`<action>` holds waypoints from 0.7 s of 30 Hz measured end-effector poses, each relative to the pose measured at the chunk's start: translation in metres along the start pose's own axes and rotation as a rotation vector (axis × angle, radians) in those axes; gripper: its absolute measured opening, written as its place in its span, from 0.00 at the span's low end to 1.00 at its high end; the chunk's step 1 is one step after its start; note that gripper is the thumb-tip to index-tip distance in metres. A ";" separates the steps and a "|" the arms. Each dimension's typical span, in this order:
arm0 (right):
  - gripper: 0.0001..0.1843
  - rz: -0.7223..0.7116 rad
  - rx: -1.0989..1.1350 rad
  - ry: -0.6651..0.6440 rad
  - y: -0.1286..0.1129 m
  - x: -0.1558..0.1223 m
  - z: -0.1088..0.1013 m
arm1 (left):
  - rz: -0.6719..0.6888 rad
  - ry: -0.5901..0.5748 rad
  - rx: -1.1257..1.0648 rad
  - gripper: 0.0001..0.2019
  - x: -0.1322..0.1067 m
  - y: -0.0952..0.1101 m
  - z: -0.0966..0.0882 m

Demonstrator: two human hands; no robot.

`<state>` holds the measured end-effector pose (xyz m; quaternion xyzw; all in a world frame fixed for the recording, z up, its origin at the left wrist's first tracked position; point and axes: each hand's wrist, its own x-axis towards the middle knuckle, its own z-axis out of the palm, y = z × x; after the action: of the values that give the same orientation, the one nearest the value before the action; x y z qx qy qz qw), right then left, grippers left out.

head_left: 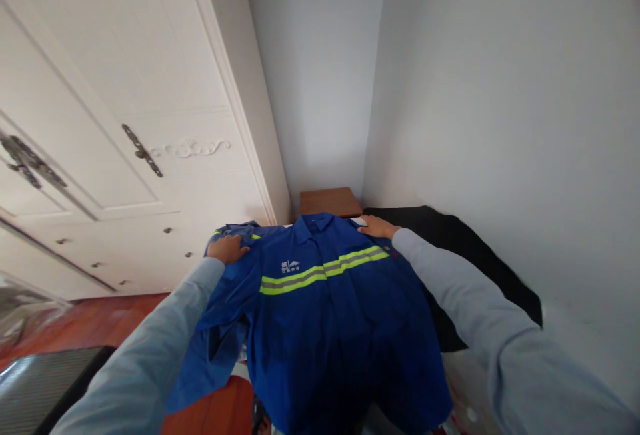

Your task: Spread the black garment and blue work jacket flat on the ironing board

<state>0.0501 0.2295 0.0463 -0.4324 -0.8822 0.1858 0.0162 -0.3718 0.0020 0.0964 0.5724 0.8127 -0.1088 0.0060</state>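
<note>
A blue work jacket point(345, 308) lies spread out with its collar at the far end. A yellow-green and grey reflective band crosses its chest, and a white logo marks the left side. On the sleeve at the left rests my left hand point(229, 248), palm down, with the thumb apart from the fingers. My right hand point(379, 227) lies flat over the shoulder on the right, fingers stretched toward the collar. More blue cloth with a reflective stripe point(250, 230) shows behind my left hand. Whatever bears the jacket is mostly hidden.
A white wardrobe point(200, 82) with dark metal handles stands at the left. Behind the collar is a brown wooden surface point(330, 202) in the corner. Black cloth point(465, 248) lies along the right wall. A dark-edged ribbed object point(45, 382) sits at lower left above the reddish wood floor point(120, 318).
</note>
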 end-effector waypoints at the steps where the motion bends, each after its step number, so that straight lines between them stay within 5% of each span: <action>1: 0.31 0.043 0.001 0.000 0.008 -0.006 -0.004 | 0.011 0.008 -0.002 0.23 0.001 0.001 0.000; 11: 0.42 0.199 0.106 -0.074 0.055 -0.103 -0.021 | 0.179 0.092 -0.047 0.32 -0.006 0.041 0.029; 16: 0.20 0.222 0.183 -0.050 0.060 -0.136 -0.024 | 0.046 0.120 -0.055 0.29 0.004 0.027 0.031; 21: 0.18 0.204 0.510 0.172 0.069 -0.161 -0.058 | 0.051 0.145 -0.085 0.18 0.007 0.004 0.004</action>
<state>0.2140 0.1626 0.0979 -0.5151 -0.7543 0.3650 0.1804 -0.3710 0.0094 0.0912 0.5983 0.8002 -0.0325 -0.0259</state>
